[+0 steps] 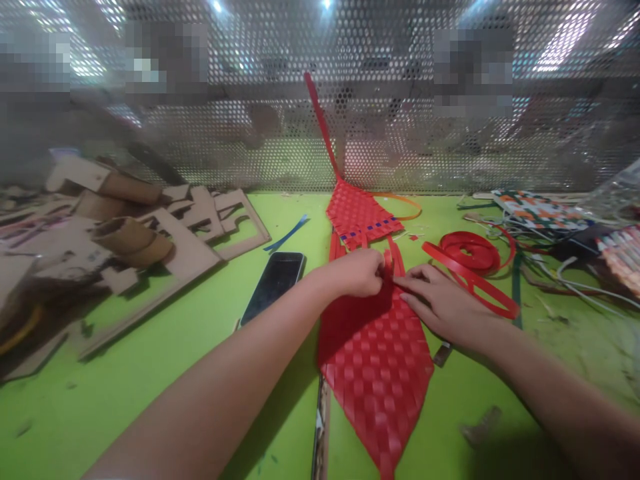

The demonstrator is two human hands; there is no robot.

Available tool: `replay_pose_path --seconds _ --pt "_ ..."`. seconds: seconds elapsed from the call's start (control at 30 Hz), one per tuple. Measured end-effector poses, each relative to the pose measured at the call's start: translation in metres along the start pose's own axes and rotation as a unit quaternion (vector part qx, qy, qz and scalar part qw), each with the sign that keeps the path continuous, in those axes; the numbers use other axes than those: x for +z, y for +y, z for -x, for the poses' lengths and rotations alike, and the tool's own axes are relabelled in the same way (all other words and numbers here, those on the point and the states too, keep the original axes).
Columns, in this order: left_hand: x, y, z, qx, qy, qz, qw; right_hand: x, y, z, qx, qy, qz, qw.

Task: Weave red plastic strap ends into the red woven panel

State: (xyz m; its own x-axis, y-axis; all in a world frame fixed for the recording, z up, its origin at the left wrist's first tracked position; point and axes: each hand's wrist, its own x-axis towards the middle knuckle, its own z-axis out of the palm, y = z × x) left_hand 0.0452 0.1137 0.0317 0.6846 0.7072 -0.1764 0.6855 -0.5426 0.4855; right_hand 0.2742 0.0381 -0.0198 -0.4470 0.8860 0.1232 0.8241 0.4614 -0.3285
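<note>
A red woven piece of flat plastic strapping (pixel 375 373) lies before me, tapering to a point at the near end. Loose red strips run from its far edge toward a smaller red woven piece (pixel 355 207) that has a row of blue squares. Over that far edge my left hand (pixel 367 272) is closed, with a red strip (pixel 389 263) rising at its fingertips. My right hand (pixel 440 303) rests palm down on the right edge of the weave, its fingertips against the strips. Beside it sits a coil of red strapping (pixel 470 253).
A phone (pixel 274 283) and a short blue strip (pixel 287 233) lie to the left. Cardboard offcuts (pixel 175 247) fill the far left. At the right are a patterned woven piece (pixel 537 210) and white cords. A perforated metal screen (pixel 250 133) stands behind the green table (pixel 125 400).
</note>
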Motion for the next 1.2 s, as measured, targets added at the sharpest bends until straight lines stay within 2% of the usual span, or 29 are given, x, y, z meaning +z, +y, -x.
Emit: replay_pose_path --seconds 0.47,0.63,0.83,0.93,1.07,1.2 --pt "-0.001 0.003 -0.001 -0.032 -0.024 0.004 0.999 -0.007 -0.01 -0.002 0.029 -0.03 0.0 0.999" --pt "-0.009 0.0 0.0 -0.072 -0.029 0.033 0.996 -0.007 -0.011 -0.003 0.038 -0.037 -0.003 0.999" --pt "-0.021 0.0 0.007 -0.122 -0.027 0.027 0.992 -0.009 -0.017 -0.001 0.034 -0.006 0.017 0.999" --pt "-0.021 0.0 0.007 -0.123 -0.031 0.028 0.992 -0.012 -0.025 0.001 0.047 -0.029 0.046 0.997" --pt "-0.015 -0.001 0.003 -0.128 -0.008 0.037 0.991 -0.015 -0.031 0.002 0.073 -0.071 0.04 0.994" --pt "-0.012 -0.004 -0.002 -0.167 0.048 0.051 0.983 -0.01 -0.028 0.002 0.079 -0.059 0.096 0.99"
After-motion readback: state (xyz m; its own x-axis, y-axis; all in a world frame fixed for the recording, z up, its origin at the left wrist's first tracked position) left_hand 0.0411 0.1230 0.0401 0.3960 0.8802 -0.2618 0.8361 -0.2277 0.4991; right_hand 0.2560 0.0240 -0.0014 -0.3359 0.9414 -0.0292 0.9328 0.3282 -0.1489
